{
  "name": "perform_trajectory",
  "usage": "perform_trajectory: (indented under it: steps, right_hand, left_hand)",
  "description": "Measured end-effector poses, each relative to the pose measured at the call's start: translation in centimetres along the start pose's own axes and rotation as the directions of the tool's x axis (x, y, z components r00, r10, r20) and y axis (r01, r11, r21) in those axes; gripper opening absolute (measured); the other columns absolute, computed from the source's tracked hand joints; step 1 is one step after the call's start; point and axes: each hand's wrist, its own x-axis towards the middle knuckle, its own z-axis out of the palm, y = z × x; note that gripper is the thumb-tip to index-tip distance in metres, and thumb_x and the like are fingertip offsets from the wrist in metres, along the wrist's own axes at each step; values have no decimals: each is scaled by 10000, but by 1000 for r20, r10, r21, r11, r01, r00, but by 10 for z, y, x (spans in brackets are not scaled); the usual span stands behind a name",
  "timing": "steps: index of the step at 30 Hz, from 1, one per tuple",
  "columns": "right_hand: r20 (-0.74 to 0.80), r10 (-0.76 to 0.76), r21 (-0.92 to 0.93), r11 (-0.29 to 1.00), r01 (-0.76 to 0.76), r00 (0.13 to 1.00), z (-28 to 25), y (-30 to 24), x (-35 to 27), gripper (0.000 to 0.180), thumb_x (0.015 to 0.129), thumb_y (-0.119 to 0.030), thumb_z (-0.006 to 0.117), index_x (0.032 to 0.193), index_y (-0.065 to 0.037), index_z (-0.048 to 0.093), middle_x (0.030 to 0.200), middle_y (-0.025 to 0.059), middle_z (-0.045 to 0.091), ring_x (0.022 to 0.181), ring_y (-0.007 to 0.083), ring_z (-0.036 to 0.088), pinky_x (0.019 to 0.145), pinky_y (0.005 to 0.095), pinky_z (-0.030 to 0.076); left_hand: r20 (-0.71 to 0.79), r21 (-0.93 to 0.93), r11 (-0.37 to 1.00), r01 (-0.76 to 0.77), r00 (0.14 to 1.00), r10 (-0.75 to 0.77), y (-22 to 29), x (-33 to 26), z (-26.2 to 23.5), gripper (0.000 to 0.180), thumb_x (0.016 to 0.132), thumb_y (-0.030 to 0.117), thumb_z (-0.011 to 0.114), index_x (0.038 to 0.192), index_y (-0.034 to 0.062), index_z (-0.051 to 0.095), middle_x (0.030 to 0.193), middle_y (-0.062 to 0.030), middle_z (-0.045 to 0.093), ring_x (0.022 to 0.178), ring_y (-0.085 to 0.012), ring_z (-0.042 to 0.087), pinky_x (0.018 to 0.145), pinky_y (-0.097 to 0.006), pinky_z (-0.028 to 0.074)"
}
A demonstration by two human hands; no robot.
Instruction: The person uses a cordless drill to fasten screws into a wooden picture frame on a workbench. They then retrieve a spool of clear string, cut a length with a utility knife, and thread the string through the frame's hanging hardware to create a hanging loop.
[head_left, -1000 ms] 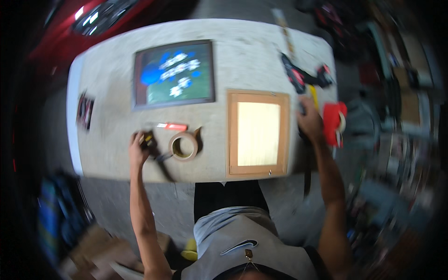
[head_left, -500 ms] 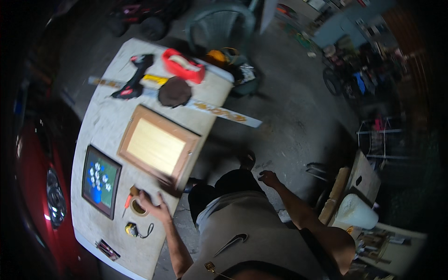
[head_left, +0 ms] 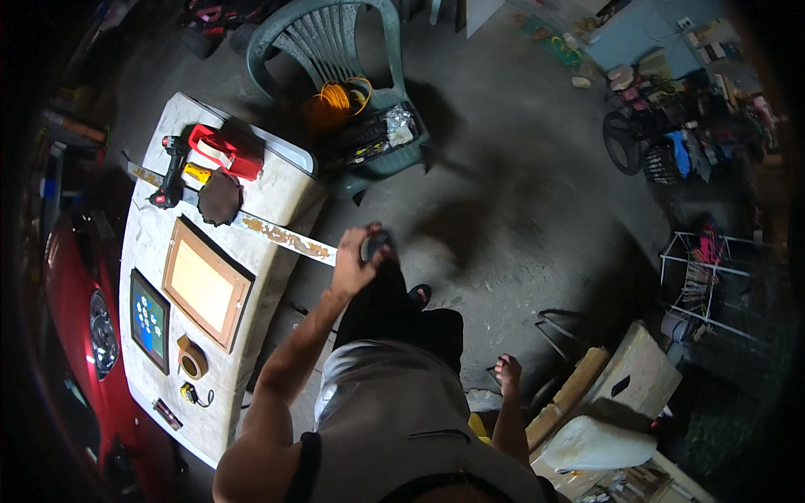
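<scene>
My left hand (head_left: 359,256) is out past the table's right edge, its fingers curved and spread from the thumb, and I see nothing in it. It is nearest the free end of a long, stained metal strip (head_left: 289,239) that overhangs the table. My right hand (head_left: 507,370) hangs low at my right side with its fingers curled, and nothing shows in it. On the white table (head_left: 243,293) lie a face-down wooden picture frame (head_left: 205,285), a framed flower picture (head_left: 149,321), a roll of brown tape (head_left: 193,362) and a yellow tape measure (head_left: 189,392).
On the table's far part are a cordless drill (head_left: 171,172), a red-rimmed roll (head_left: 225,152) and a dark round object (head_left: 220,199). A green plastic chair (head_left: 335,42) holds orange cord (head_left: 334,96). A red car (head_left: 71,310) stands at left, boards (head_left: 641,373) at right.
My left hand has moved away from the brown tape, off the table, toward the strip's end. My right hand's fingers have curled more. My view has turned and shifted right, away from the table.
</scene>
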Motion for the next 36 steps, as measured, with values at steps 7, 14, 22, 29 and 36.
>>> perform_trajectory:
  steps: [7,14,22,29,36]
  right_hand:
    - [307,195,300,909,-289,932,42,-74,9,306,804,-160,643,1085,-43,617,831,29,647,639,94,584,503,247,436]
    - [324,-135,-2,990,143,936,110,-248,27,381,844,-175,640,1180,-8,573,952,86,659,850,168,631,720,289,495]
    - [220,224,-102,973,-206,950,128,-259,58,365,848,-188,632,1163,-8,582,962,93,648,843,180,637,707,300,511]
    - [201,390,-68,921,-384,898,126,-238,37,373,833,-165,649,1162,-3,579,964,100,646,826,187,641,699,305,510]
    - [222,330,-55,944,-326,918,142,-278,54,379,840,-183,647,1164,2,581,949,99,651,841,177,633,719,299,510]
  left_hand:
    - [108,-83,854,513,857,-504,-94,105,67,304,761,129,726,1051,72,654,918,-123,678,879,-235,653,757,-333,505]
    - [-21,172,923,344,938,-345,-293,289,142,225,830,261,580,891,61,666,869,-175,655,822,-341,653,665,-401,506]
    - [-155,659,337,673,559,-814,-419,432,215,326,850,263,504,1059,68,662,1136,-134,636,1044,-315,617,831,-393,526]
    - [-293,671,268,691,579,-761,-414,436,217,234,779,254,667,935,84,704,1009,-125,682,939,-266,668,783,-360,543]
    - [-127,839,309,448,714,-689,-458,420,207,256,847,246,542,939,48,675,965,-160,680,897,-320,667,760,-391,537]
